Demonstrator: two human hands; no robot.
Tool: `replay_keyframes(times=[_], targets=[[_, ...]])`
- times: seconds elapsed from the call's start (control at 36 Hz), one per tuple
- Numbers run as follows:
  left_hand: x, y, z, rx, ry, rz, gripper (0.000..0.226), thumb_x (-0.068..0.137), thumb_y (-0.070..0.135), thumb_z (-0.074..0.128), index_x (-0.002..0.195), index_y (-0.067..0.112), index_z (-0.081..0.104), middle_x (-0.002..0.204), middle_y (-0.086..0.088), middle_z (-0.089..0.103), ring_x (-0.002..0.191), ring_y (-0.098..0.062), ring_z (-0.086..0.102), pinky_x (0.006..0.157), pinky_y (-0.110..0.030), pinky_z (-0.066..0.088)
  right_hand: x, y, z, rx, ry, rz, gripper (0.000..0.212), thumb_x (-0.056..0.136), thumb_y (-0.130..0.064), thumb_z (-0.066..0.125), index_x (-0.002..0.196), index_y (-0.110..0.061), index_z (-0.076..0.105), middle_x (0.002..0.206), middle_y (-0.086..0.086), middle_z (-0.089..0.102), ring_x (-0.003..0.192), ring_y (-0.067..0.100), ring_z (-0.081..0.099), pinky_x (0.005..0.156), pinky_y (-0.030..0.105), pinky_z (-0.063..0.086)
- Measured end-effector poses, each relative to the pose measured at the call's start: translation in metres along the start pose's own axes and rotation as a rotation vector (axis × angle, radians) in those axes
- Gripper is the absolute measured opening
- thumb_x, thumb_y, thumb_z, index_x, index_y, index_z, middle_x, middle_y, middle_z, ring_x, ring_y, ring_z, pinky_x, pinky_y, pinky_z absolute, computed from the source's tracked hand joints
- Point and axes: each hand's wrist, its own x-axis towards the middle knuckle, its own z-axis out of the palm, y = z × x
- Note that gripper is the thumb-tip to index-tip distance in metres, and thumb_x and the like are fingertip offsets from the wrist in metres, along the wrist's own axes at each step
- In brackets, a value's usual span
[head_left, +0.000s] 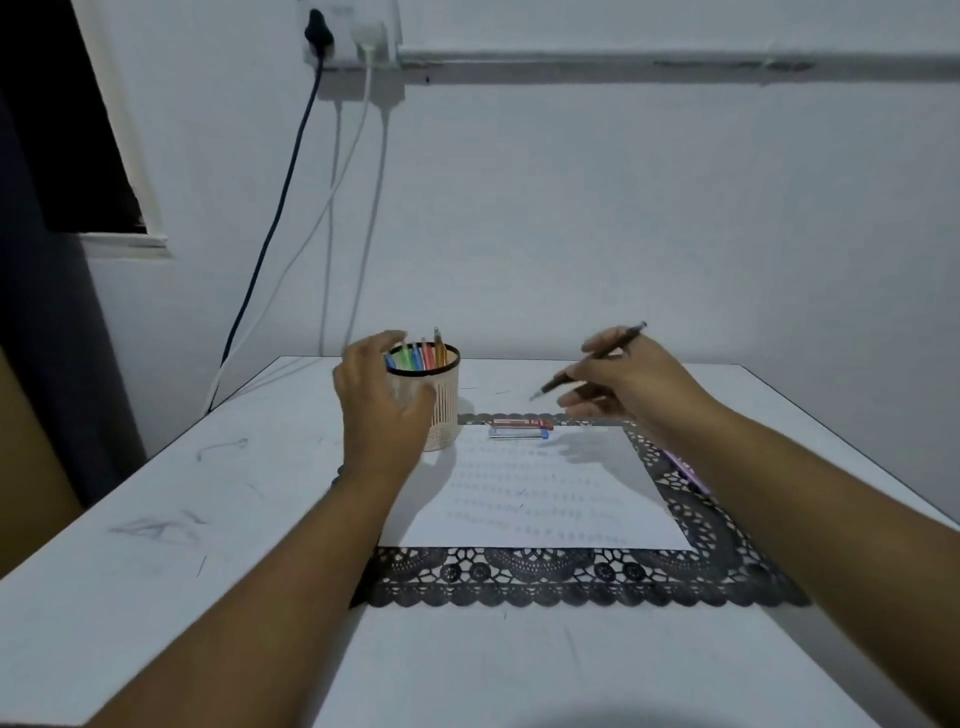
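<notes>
A cream ribbed pen holder (445, 402) with a dark rim stands at the far left corner of a black lace mat (545, 577); several coloured pens (421, 356) stick out of it. My left hand (376, 400) curls round the holder's left side. My right hand (631, 382) hovers above the mat's far edge and pinches a dark pen (587, 362), tip pointing down-left. A white sheet of paper (535, 493) with faint printed lines lies on the mat. At the sheet's far edge lie two small flat packets (519, 427), one red, one blue-and-white.
The white table (156, 519) has pencil scuffs on its left part and meets a pale wall behind. Cables (291, 208) hang from a wall socket down behind the table's far left corner. A purple object (685, 467) lies partly hidden under my right forearm.
</notes>
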Motion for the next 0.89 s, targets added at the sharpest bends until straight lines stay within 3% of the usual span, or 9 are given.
replay_keyframes(times=[0.17,0.31,0.44,0.53,0.67,0.81,0.89], targets=[[0.007,-0.032,0.000,0.009,-0.170,-0.344,0.111,0.079,0.034,0.090,0.159,0.036,0.014,0.159,-0.003,0.031,0.147,-0.027,0.028,0.117,-0.053,0.034,0.033,-0.032,0.047,0.012,0.006,-0.109,0.016,0.102,-0.010,0.064,0.110,-0.009,0.050,0.105,0.026,0.074,0.078,0.036,0.077,0.064,0.041,0.063],[0.009,-0.039,0.005,-0.121,-0.350,-0.495,0.131,0.075,0.028,0.094,0.163,0.038,-0.004,0.159,-0.005,0.041,0.146,-0.029,0.041,0.115,-0.060,0.041,0.048,-0.048,0.086,-0.222,-0.010,-0.263,0.019,0.099,-0.016,0.070,0.111,-0.005,0.059,0.108,0.016,0.069,0.084,0.025,0.075,0.061,0.034,0.062],[0.007,-0.042,0.009,-0.139,-0.401,-0.465,0.127,0.079,0.025,0.091,0.164,0.031,-0.003,0.153,-0.007,0.052,0.140,-0.028,0.050,0.113,-0.058,0.044,0.056,-0.050,0.115,-0.507,-0.016,-0.393,0.025,0.093,-0.007,0.074,0.115,-0.008,0.061,0.092,0.010,0.068,0.085,0.028,0.073,0.058,0.033,0.063],[0.008,-0.044,0.009,-0.155,-0.384,-0.453,0.116,0.085,0.020,0.086,0.165,0.026,0.001,0.151,-0.007,0.055,0.139,-0.029,0.052,0.112,-0.057,0.045,0.061,-0.045,0.129,-0.634,-0.018,-0.452,0.045,0.091,-0.005,0.075,0.129,-0.016,0.051,0.082,0.005,0.066,0.076,0.024,0.072,0.062,0.039,0.062],[0.007,-0.046,0.008,-0.194,-0.379,-0.464,0.110,0.087,0.018,0.084,0.165,0.024,0.006,0.150,-0.005,0.054,0.137,-0.027,0.054,0.111,-0.054,0.048,0.069,-0.031,0.144,-0.825,-0.033,-0.512,0.076,0.090,-0.005,0.074,0.152,-0.026,0.036,0.088,0.009,0.067,0.077,0.021,0.069,0.073,0.042,0.062],[0.008,-0.049,0.009,-0.199,-0.373,-0.462,0.106,0.087,0.016,0.084,0.164,0.025,0.011,0.143,-0.003,0.058,0.133,-0.026,0.056,0.109,-0.053,0.050,0.077,-0.017,0.154,-0.925,-0.032,-0.515,0.063,0.089,-0.010,0.072,0.143,-0.027,0.043,0.091,0.005,0.066,0.083,0.024,0.068,0.071,0.043,0.061],[0.008,-0.052,0.010,-0.201,-0.373,-0.467,0.106,0.086,0.016,0.085,0.163,0.027,0.012,0.128,0.006,0.060,0.128,-0.024,0.059,0.106,-0.050,0.053,0.080,-0.008,0.158,-1.015,-0.041,-0.520,0.057,0.091,-0.017,0.072,0.140,-0.027,0.045,0.096,0.001,0.063,0.086,0.025,0.066,0.064,0.035,0.053]])
